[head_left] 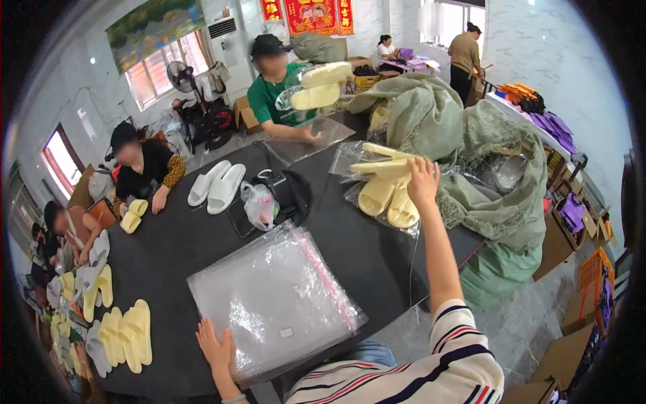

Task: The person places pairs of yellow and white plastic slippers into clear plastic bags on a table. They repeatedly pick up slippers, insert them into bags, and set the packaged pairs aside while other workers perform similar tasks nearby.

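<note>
My left hand (217, 348) rests with fingers apart at the left edge of a stack of clear plastic bags (269, 303) with a pink strip along one side. My right arm is stretched out to the far right of the table. There my right hand (423, 180) closes on the end of a bagged pair of pale yellow slippers (382, 165), tilted edge-on. Another bagged pair of yellow slippers (377, 195) lies flat just below it. Part of the grip is hidden behind my fingers.
A grey-green woven sack (431, 121) bulges beside my right hand. White slippers (217, 186) and a small plastic bag (260, 206) lie mid-table. Yellow slippers (134, 334) line the left edge. Across the table, a person in green (276, 94) holds bagged yellow slippers (316, 96).
</note>
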Available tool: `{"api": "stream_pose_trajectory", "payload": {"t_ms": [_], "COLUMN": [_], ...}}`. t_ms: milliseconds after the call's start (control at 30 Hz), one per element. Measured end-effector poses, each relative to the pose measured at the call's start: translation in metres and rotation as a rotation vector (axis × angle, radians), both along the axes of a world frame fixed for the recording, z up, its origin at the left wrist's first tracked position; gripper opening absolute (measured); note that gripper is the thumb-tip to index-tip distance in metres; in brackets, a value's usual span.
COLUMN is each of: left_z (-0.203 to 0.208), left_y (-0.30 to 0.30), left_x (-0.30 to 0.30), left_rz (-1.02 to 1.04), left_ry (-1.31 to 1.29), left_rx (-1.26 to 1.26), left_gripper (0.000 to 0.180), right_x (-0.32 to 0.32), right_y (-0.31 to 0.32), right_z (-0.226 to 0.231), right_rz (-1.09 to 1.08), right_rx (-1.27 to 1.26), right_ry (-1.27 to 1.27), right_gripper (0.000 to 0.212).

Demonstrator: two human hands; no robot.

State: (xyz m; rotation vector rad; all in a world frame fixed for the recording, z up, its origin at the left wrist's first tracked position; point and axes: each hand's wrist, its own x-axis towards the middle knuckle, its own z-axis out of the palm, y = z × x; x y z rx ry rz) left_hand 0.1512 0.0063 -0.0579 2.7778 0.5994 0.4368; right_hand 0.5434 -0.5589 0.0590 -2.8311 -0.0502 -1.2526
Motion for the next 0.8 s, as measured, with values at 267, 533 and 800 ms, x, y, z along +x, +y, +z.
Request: {"api": "stream_pose_trajectory", "payload": {"t_ms": [267,533,800], "left_z": [-0.003,-0.001,-0.007], "left_y": [0.003,0.001,0.003], "left_x": [-0.003,-0.001,0.002], "left_rz": [0.028,0.020,0.006], "left_ry": [-0.012,-0.018,-0.030], "left_rx": [-0.018,-0.032,-0.022], "left_gripper": [0.072,0.072,0.075], "right_x": [-0.004,-0.041,-0.142], "right_y": [-0.014,-0.015,0.092], "right_z": [0.057,0.071,0.009], "right_rz": [0.201,0.549,1.482], "right_rx": [-0.118,0.817,2.532], "right_ry": [0.018,0.309,1.112], "right_gripper": [0.021,0.028,0.048]}}
